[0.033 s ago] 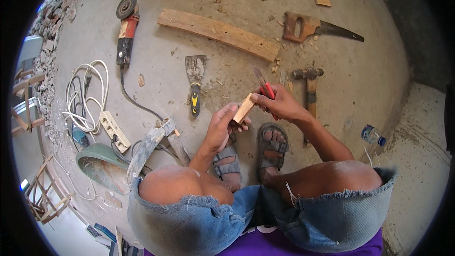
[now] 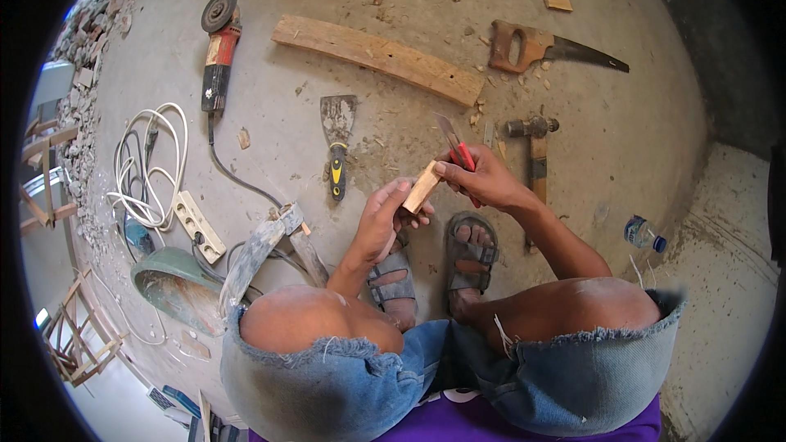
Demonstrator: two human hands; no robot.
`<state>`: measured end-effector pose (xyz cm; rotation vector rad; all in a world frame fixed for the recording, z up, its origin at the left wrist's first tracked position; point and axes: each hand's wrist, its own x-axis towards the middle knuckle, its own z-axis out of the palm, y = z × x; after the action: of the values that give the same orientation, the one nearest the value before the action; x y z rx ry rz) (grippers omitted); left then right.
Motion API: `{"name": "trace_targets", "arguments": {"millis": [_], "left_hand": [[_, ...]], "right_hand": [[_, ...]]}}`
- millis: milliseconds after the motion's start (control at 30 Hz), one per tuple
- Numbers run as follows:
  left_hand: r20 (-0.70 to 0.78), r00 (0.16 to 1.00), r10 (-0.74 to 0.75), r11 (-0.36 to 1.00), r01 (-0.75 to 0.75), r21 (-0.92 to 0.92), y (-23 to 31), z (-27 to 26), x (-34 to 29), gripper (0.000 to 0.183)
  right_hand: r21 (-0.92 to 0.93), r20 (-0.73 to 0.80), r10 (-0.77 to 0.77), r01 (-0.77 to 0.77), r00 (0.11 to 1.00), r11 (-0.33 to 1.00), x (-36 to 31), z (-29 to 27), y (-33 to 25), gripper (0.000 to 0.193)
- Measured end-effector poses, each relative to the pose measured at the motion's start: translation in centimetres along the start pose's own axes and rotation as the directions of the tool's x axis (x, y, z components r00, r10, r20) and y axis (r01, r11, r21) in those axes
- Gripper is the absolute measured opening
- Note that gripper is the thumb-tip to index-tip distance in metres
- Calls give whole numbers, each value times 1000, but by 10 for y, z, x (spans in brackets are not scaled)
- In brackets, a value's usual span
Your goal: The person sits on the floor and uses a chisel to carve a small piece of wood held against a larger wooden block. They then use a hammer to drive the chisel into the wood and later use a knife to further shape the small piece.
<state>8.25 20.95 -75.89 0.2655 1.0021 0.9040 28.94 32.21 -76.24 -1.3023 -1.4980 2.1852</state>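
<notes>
I sit over a concrete floor with both knees in view. My left hand (image 2: 381, 217) grips the lower end of a small pale wood block (image 2: 422, 188). My right hand (image 2: 483, 180) holds a red-handled chisel (image 2: 454, 143), blade pointing up and away, with the thumb resting against the block's upper end. Both hands hover above my sandalled feet (image 2: 434, 262).
On the floor lie a yellow-handled scraper (image 2: 336, 143), a long plank (image 2: 377, 57), a hand saw (image 2: 544, 47), a hammer (image 2: 535, 147), an angle grinder (image 2: 217, 53), a power strip (image 2: 196, 225) with coiled white cable (image 2: 147, 164) and a bottle (image 2: 644, 235).
</notes>
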Motion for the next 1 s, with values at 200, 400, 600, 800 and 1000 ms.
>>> {"name": "trace_targets", "arguments": {"millis": [200, 400, 600, 800, 1000], "left_hand": [[39, 999, -31, 997, 33, -63, -1, 2, 4, 44], [26, 999, 19, 998, -17, -62, -12, -9, 8, 45], [34, 990, 134, 989, -136, 54, -15, 5, 15, 49], [-5, 975, 220, 964, -217, 151, -35, 4, 22, 40], [3, 972, 235, 950, -230, 212, -41, 10, 40, 40]], "right_hand": [[63, -19, -4, 6, 1000, 998, -2, -3, 6, 42], [102, 3, 141, -141, 990, 985, -8, 4, -21, 38], [65, -140, 24, -15, 990, 998, -13, 12, -16, 34], [-23, -86, 100, -102, 991, 995, -15, 1, -5, 27], [-53, -165, 120, -131, 979, 990, -22, -6, -3, 29]]}}
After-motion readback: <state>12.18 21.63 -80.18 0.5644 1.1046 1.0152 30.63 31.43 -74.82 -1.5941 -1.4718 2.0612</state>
